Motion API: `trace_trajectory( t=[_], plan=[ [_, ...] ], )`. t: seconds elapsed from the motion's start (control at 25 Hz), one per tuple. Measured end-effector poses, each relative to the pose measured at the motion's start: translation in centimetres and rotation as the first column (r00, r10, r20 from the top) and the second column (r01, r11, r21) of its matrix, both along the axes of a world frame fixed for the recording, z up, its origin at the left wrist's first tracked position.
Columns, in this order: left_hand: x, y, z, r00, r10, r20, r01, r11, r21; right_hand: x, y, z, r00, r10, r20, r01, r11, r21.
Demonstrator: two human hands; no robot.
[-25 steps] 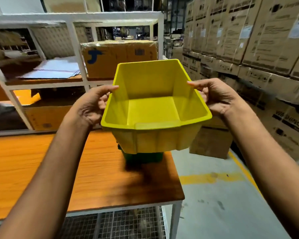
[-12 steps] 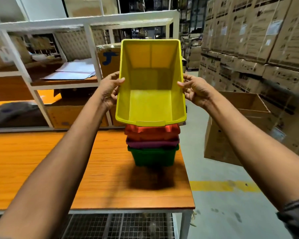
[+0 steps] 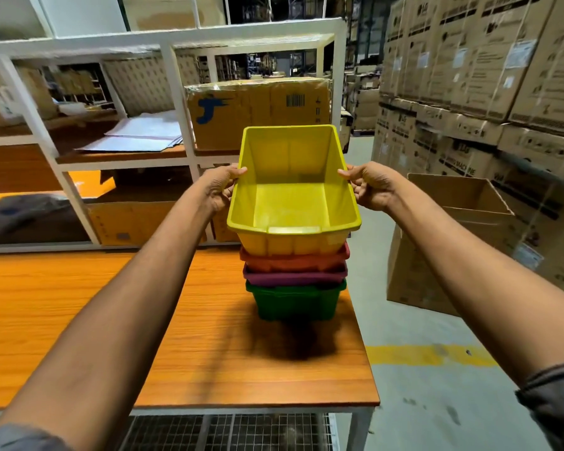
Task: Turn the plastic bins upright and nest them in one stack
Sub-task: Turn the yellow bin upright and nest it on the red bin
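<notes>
Left hand [image 3: 220, 187] & right hand [image 3: 372, 187]: each grip is pinching a side rim of the yellow bin [image 3: 293, 203], thumb over the edge. It's sitting upright atop the stack. 4 bins: 1 yellow, 1 red bin [image 3: 293, 260], 1 purple bin [image 3: 293, 277], 1 green bin [image 3: 295, 302]. Stack's standing just beside the surface [image 3: 144, 320] right edge, at the far corner; wood's stretching left, and the floor [image 3: 420, 402] is lying open to the right.
</notes>
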State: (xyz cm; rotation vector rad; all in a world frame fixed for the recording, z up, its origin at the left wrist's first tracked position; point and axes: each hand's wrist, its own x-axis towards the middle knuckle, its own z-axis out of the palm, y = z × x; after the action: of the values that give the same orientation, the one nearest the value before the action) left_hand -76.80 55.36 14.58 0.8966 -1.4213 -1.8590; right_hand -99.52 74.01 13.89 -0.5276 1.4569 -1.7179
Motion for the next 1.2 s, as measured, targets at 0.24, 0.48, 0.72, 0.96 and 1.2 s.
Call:
trace_trajectory(
  t=[0.24,0.48,0.72,0.96,1.2],
  plan=[
    [-2.1,-1.9,-2.6,0.998,0.021,0.061,-0.026,0.996,0.085,0.0,-0.5,-1.2,0.999,-0.026,0.029,0.023,0.996,0.081],
    [-3.1,-2.9,-4.4,0.988,0.006,0.155,-0.023,0.994,0.107,-1.3,-2.2,-3.5,0.994,-0.064,0.088,0.043,0.974,0.222],
    [-3.6,-3.4,-6.0,0.976,0.003,0.22,-0.034,0.989,0.141,-1.7,-2.8,-4.9,0.995,-0.068,0.072,0.044,0.956,0.291],
    [-3.8,-3.5,-6.6,0.97,0.017,0.241,-0.064,0.979,0.191,-1.7,-3.2,-5.3,0.992,-0.058,0.111,0.021,0.951,0.309],
    [-4.3,-3.7,-4.1,0.969,0.025,0.247,-0.054,0.992,0.112,-1.1,-2.7,-2.9,0.991,-0.088,0.096,0.06,0.962,0.265]
  ],
)
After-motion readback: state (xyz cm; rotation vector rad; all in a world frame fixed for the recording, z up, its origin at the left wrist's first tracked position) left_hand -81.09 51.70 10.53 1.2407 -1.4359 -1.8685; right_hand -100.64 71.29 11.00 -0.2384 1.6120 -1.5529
